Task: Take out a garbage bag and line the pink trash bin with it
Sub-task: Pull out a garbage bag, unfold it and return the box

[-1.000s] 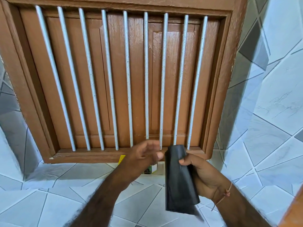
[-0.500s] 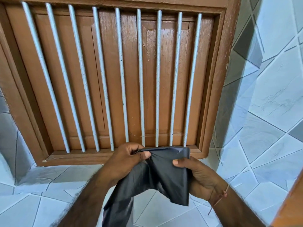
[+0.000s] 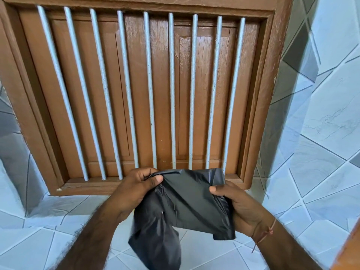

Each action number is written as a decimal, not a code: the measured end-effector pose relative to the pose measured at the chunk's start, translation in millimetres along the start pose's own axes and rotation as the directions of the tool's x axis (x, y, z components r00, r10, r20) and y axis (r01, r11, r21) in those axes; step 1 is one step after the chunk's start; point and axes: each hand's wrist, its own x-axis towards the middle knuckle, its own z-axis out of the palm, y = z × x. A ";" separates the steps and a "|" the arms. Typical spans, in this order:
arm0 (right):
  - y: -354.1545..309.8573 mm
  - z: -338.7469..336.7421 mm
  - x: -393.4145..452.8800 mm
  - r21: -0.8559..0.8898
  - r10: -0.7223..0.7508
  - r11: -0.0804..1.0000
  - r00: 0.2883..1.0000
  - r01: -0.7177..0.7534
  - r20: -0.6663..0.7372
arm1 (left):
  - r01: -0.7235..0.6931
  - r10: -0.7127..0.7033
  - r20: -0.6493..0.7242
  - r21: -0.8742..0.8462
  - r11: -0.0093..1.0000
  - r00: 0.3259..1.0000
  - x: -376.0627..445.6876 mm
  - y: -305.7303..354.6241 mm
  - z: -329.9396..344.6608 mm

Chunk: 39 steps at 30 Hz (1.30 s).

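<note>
A black garbage bag [image 3: 187, 207] hangs partly unfolded between my two hands, low in the middle of the view. My left hand [image 3: 134, 190] pinches its upper left edge between thumb and fingers. My right hand [image 3: 235, 205] grips the right side, where the plastic is still folded in layers. A loose part of the bag droops down toward the bottom edge of the view. The pink trash bin is not in view.
Straight ahead is a brown wooden window frame [image 3: 259, 106] with closed shutters behind several grey vertical bars [image 3: 150, 90]. Pale blue and grey tiled walls [image 3: 321, 114] surround it on the left, right and below. An orange-brown edge shows at the bottom right corner.
The bag was a narrow folded strip in my right hand alone. My left hand took its edge and pulled left, spreading it open; a loose part has dropped down.
</note>
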 end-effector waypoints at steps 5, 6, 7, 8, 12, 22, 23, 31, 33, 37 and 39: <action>-7.7 7.9 -0.1 -0.064 -0.107 0.993 0.980 0.098 -0.166 | -0.012 0.019 -0.049 0.127 0.992 0.999 -0.9 0.2 -7.4; -7.6 7.2 -0.3 -0.015 -0.077 0.997 0.982 0.075 -0.175 | -0.004 0.008 -0.041 0.098 0.995 0.999 -2.1 0.3 -9.3; -7.3 5.9 -0.4 0.026 -0.044 0.998 0.983 0.049 -0.176 | 0.005 -0.003 -0.034 0.062 0.998 0.999 -3.0 0.5 -11.1; -6.3 3.4 0.2 0.053 -0.021 0.998 0.983 0.031 -0.181 | 0.010 -0.008 -0.033 0.034 0.999 0.999 -4.0 0.8 -13.2; -6.1 0.7 1.1 -0.036 -0.083 0.996 0.973 0.077 -0.217 | -0.003 0.005 -0.062 0.018 1.000 0.998 -6.4 2.6 -21.0; -12.2 2.8 0.0 -0.215 -0.171 0.970 0.944 0.111 -0.281 | -0.056 0.046 -0.130 -0.069 0.996 0.990 -6.4 1.0 -21.8; -11.9 2.6 -0.1 -0.196 -0.170 0.973 0.948 0.119 -0.269 | -0.048 0.037 -0.136 -0.072 0.996 0.990 -6.3 0.6 -21.7; -11.3 5.6 -4.6 -0.041 -0.106 0.994 0.966 0.099 -0.238 | -0.014 0.042 -0.244 0.116 0.993 0.969 -6.5 1.4 -16.4; -12.3 7.6 -6.4 -0.040 -0.092 0.996 0.967 0.085 -0.237 | 0.002 0.037 -0.240 0.160 0.987 0.970 -8.2 3.1 -14.4; -16.0 9.7 -10.5 -0.033 -0.079 0.997 0.977 0.074 -0.200 | 0.017 0.005 -0.125 0.176 0.984 0.992 -15.1 10.2 -13.9; -17.3 9.9 -11.4 -0.018 -0.059 0.998 0.985 0.057 -0.164 | 0.029 -0.026 -0.017 0.254 0.967 1.000 -17.1 14.4 -11.9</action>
